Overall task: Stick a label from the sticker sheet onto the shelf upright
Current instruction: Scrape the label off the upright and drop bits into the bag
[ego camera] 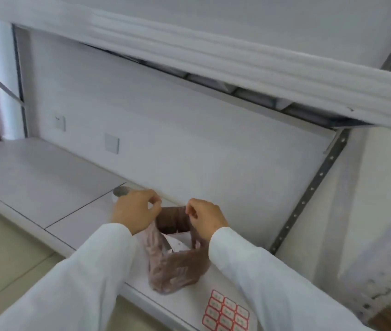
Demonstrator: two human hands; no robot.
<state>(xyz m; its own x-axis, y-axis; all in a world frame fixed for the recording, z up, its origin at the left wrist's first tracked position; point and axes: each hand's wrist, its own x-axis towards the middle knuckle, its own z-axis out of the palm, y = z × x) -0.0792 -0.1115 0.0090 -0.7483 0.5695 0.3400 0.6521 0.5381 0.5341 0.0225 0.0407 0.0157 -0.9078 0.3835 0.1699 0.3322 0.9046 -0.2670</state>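
- Two white sleeves reach in from the bottom of the view, one from the lower left and one from the lower right, both ending at bare hands over a white shelf board [34, 177].
- Left hand [133, 212]: fingers curled and pinched shut on the left rim of a thin, brownish see-through plastic bag [173, 271].
- Right hand [205, 217]: fingers likewise pinched closed on the right rim of the same bag, so the two hands hold its mouth apart.
- Inside the open bag some white paper or card shows; what it is cannot be told.
- Bag's lower part rests on the shelf board, close to the board's front edge, between the two forearms.
- Sticker sheet [225, 312]: lies flat on the shelf board at its front edge, just right of the bag and partly under the right sleeve. It is white with rows of red-bordered labels; the print on them is too blurred to read.
- Just behind the left hand, a small round grey object [120, 191] sits on the board; only part of it shows.
- Shelf upright [309, 192]: a grey metal strip with a row of holes, rising at a slant from the board's right end, well apart from the hands.
- Above, another white shelf [213, 56] spans the view, and a white wall stands behind the board.
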